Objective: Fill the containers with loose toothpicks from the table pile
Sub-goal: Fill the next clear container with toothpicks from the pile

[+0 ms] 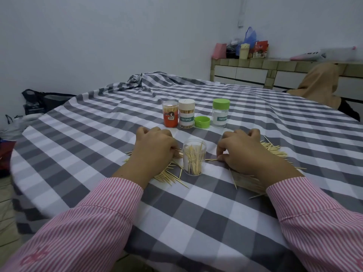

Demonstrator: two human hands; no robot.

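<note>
Fingers of left hand [155, 146] curled down onto the toothpick pile [169, 176], thumb and fingertips pinching a few sticks beside the open jar. Right hand [243, 152] likewise curled, thumb and forefinger pinching a single toothpick [211, 159] whose tip points at the jar

Open clear container [194, 157]: upright, lidless, between the two hands, near table centre-front. Partly filled; sticks stand loosely and lean at mixed angles, several tips above the rim. White label on its side, text not readable

Loose toothpicks: pale wood, pointed. One spread under and in front of left hand; a second, denser heap [249, 183] under right wrist, fanning out beyond the right hand

Row behind the hands, left to right: red-labelled clear tub [170, 114], full, print too small to read; white-capped jar [186, 113], full, teal band reading "TOOTHPICK"; loose green lid [202, 122] lying on the cloth, touching or just beside that jar; green-capped jar [220, 113], capped, looks empty, same "TOOTHPICK" band

Grey-and-white checked tablecloth [196, 222] on round table; cloth bunched at far edge. Open cloth in front of the jar toward the near edge, and wide clear run to the left. Pink-striped sleeves [94, 222] on both forearms

Periphery: tiled counter [255, 69] with bags and packets at right rear; dark bag [39, 103] on floor at left
</note>
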